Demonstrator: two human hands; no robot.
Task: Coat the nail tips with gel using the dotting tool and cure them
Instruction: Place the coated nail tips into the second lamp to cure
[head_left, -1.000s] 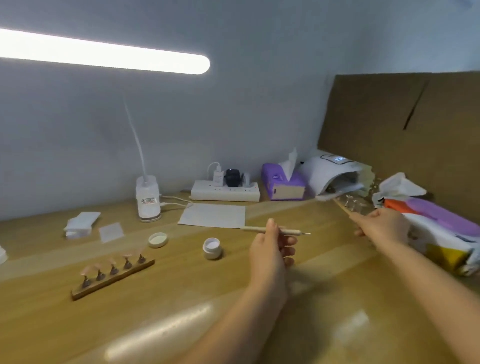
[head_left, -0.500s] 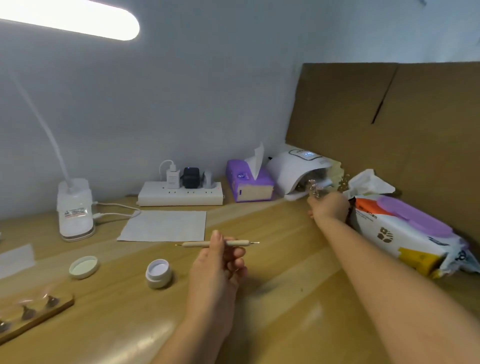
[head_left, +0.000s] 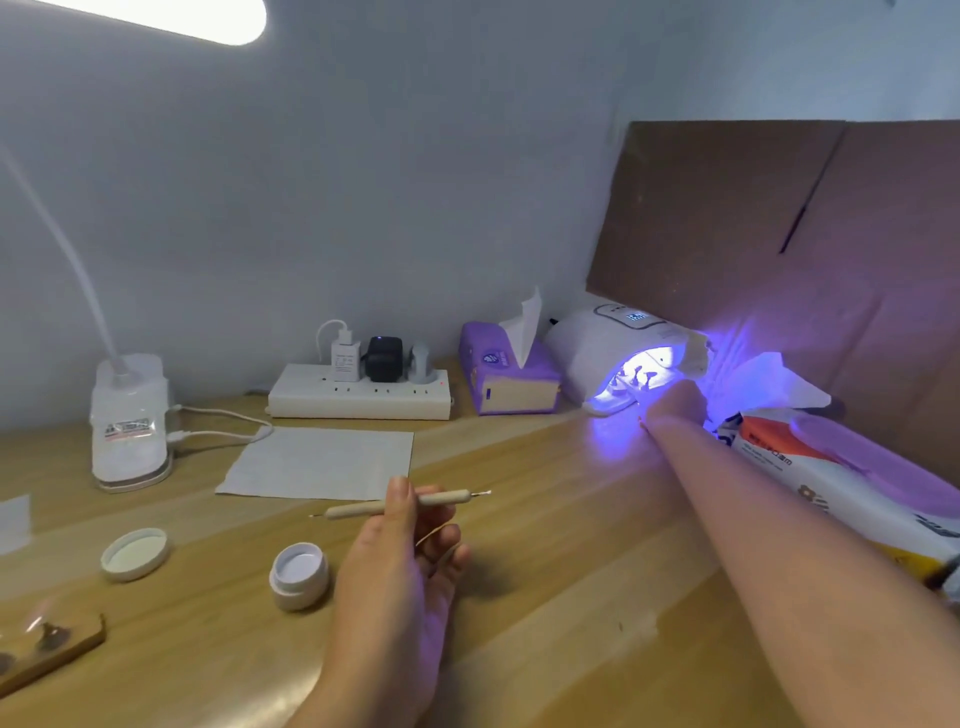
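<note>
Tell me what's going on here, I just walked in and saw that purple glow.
A person is doing gel nail tips at a wooden desk. Their right hand reaches into the mouth of the curing lamp, which is lit violet, with nail tips on stands inside. Their left hand pinches the dotting tool above the desk. The open gel jar and its lid sit nearby.

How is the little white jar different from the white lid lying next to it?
The little white jar is taller and stands nearer the left hand; the white lid is flat, wider and lies further left. The jar holds pale gel inside; the lid lies upturned, showing only its own bare inside. Both are round, white and sit on the wooden desk.
</note>
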